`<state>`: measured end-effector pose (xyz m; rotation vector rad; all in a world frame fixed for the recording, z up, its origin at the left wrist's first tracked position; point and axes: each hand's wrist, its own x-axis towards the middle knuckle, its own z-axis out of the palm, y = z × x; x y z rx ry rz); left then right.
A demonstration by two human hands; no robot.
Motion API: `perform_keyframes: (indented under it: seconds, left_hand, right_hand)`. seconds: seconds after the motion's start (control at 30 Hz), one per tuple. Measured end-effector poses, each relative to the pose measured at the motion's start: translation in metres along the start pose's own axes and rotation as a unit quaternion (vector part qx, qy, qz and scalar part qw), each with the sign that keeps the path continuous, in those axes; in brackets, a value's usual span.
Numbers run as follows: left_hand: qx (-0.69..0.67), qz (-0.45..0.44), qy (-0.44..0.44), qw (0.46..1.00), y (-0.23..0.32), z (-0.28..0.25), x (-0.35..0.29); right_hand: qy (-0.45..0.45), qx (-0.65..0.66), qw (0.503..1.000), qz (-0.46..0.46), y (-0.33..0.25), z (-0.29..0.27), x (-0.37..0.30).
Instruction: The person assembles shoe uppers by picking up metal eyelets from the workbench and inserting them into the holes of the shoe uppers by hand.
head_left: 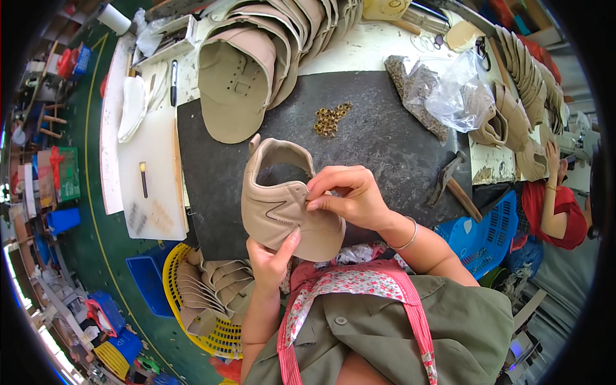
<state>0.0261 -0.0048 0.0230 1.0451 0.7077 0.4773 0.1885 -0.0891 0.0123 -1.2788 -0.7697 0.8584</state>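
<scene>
In my left hand [273, 260] is a beige shoe upper [264, 202] with a zigzag stitched on its side. The thumb presses on its outside, the rounded toe points toward me, and the heel loop is at the far end. My right hand [353, 196] is closed in a pinch, thumb and index fingertips touching the upper at its lacing edge. Whatever lies between those fingertips is too small or hidden to make out. Beyond the upper, a small pile of brass eyelets [330, 120] lies on a black mat [378, 154].
A hammer [452, 183] rests at the mat's right side. Nested shoe uppers [234, 86] stand at back left, near a white board [151, 179] with a brush [144, 179]. A yellow basket [221, 343] of uppers sits below. Plastic bags [459, 90] lie right; another person [555, 212] sits beyond.
</scene>
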Motion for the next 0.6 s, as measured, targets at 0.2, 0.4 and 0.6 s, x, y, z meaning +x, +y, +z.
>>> perform_keyframes:
  seconds: [0.2,0.4,0.6]
  left_hand:
    - [0.013,-0.006,-0.014,1.0,-0.002,-0.001,-0.003]
    - [0.008,-0.007,-0.016,1.0,-0.004,-0.001,-0.002]
    - [-0.012,-0.003,-0.01,1.0,-0.005,-0.001,0.001]
  right_hand:
    - [0.015,0.169,0.983,0.071,0.01,0.001,-0.006]
    - [-0.014,0.167,0.984,0.068,0.01,-0.003,0.002]
    - [0.181,-0.456,0.871,0.005,0.053,-0.043,0.034]
